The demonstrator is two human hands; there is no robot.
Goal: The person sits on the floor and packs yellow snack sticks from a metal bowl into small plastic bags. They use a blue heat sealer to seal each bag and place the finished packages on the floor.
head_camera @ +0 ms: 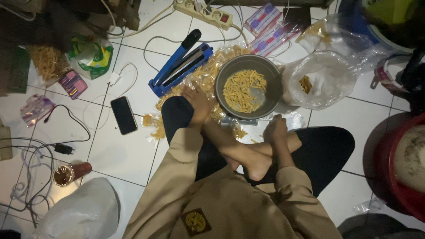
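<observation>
tan sleeves lead out: left hand (198, 101) flat, fingers spread on snack packets (208, 73); right hand (276, 128) loosely curled, empty, beside metal bowl (273, 84).

Red basin (405, 177) runs off the right edge; white bag (79, 212) is cut off lower left; right hand's (275, 129) fingers sit in shadow.

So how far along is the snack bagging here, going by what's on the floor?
Done: small filled packets lie piled beside the blue sealer. In hand: the metal bowl holds loose sticks; the left hand rests on the packets, the right hand below the bowl. Left: those sticks, plus more in the clear bag.
</observation>
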